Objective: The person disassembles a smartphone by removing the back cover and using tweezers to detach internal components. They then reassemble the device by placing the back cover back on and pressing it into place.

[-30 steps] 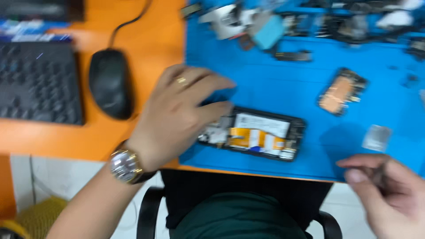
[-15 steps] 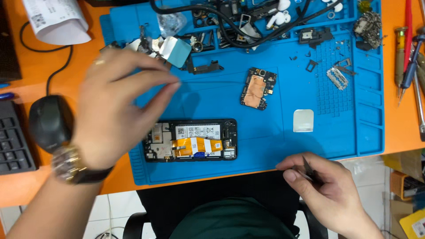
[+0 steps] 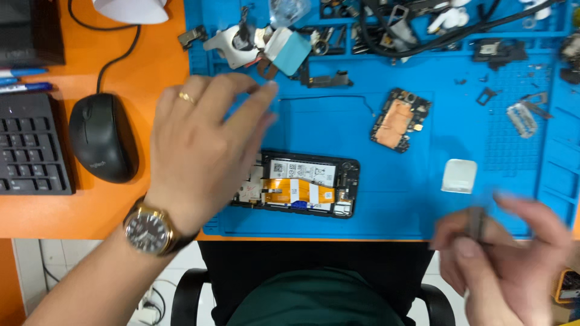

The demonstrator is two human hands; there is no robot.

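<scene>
An opened phone (image 3: 299, 184) is seen lying flat near the front edge of a blue work mat (image 3: 423, 205), back cover off, with a white label and orange ribbon visible inside. Its left end is hidden under the left hand (image 3: 202, 145). That hand is held over the mat with fingers spread and loosely extended, gripping nothing; whether the palm touches the phone cannot be told. A gold ring and a wristwatch (image 3: 148, 229) are worn on it.

The right hand (image 3: 501, 253) is blurred at the lower right, partly cut off by the frame. Its fingers are pinched on a thin dark tool (image 3: 477, 223); the kind of tool cannot be made out.

A small circuit board (image 3: 400, 119) with an orange patch lies well apart from the phone, up and to the right. A pale square piece (image 3: 459, 175) lies just above the right hand. Loose parts and cables are crowded along the mat's far edge, cut off at the top. A black mouse (image 3: 101, 137) and part of a keyboard (image 3: 30, 145) are noted on the orange desk (image 3: 60, 211).
</scene>
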